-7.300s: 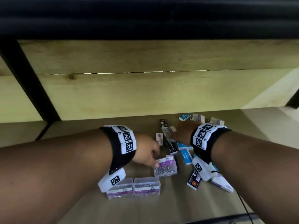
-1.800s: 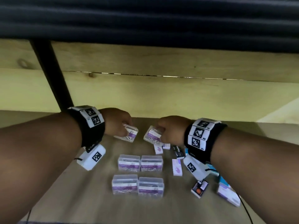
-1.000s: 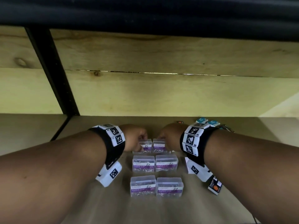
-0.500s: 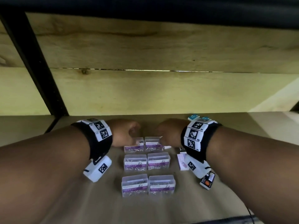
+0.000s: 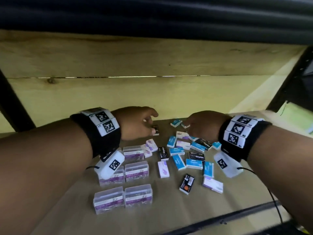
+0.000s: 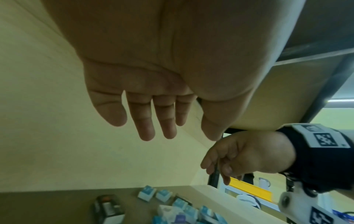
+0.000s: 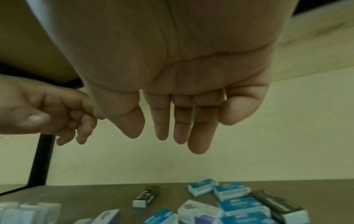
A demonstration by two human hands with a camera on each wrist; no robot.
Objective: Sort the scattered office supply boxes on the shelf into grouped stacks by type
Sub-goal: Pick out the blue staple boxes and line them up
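Left grip (image 5: pixel 135 122): fingers relaxed and apart, holding nothing, above a small black box (image 5: pixel 156 129) near the shelf's (image 5: pixel 169 214) back edge; contact cannot be confirmed. Right grip (image 5: pixel 203 124): fingers straight and apart, holding nothing, above the scattered boxes toward the back right.

Clear clip boxes (image 5: pixel 136 170) stand in paired rows along the left part of the shelf, running from the front edge toward the back; the left wrist device hides part of the rear ones. Just beside them lie white-and-purple boxes (image 5: pixel 163 169). To their right, blue boxes (image 5: pixel 194 163) and black staple boxes (image 5: pixel 196 156) lie mixed and unsorted, some touching or overlapping. One black box with an orange mark (image 5: pixel 186 184) lies apart, nearer the front edge, beside another white-and-purple box (image 5: pixel 212 184).
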